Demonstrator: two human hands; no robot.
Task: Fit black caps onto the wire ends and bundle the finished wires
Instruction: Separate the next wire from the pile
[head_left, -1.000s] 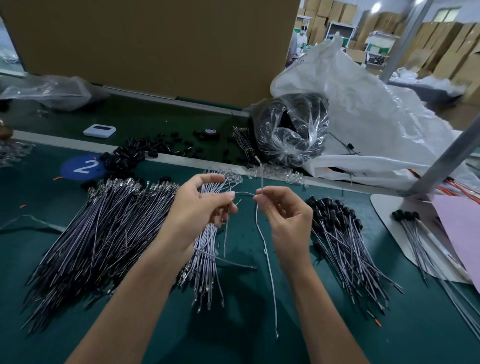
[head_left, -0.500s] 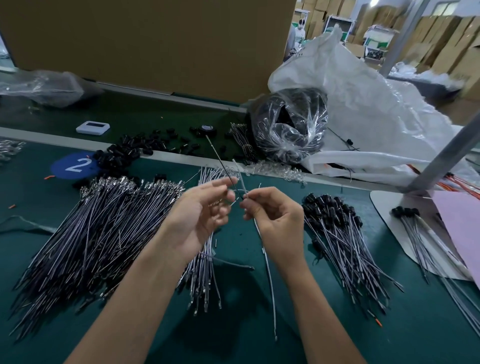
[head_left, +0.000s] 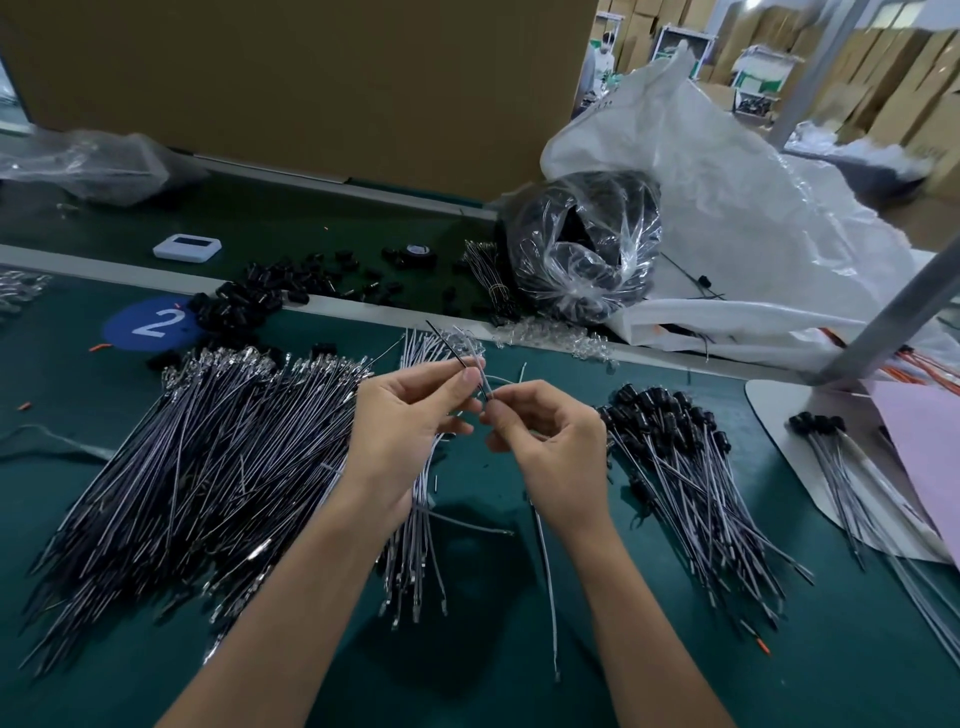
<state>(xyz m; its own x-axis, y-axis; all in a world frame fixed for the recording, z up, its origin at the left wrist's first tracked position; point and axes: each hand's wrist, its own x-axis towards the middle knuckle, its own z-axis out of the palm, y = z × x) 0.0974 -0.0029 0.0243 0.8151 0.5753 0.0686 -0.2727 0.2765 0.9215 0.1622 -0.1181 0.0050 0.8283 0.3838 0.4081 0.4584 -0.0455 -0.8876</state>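
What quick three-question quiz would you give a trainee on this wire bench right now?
1. True or false: the left hand and the right hand both pinch one thin wire.
2. The capped wires lie: A left of the left hand; B right of the right hand; C nowhere in view.
3. What number is on the blue disc?
Key: 1 true; 2 B; 3 the number 2.

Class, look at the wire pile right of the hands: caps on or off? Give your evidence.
On. The right pile has black caps on its far ends; the left pile shows bare metal ends.
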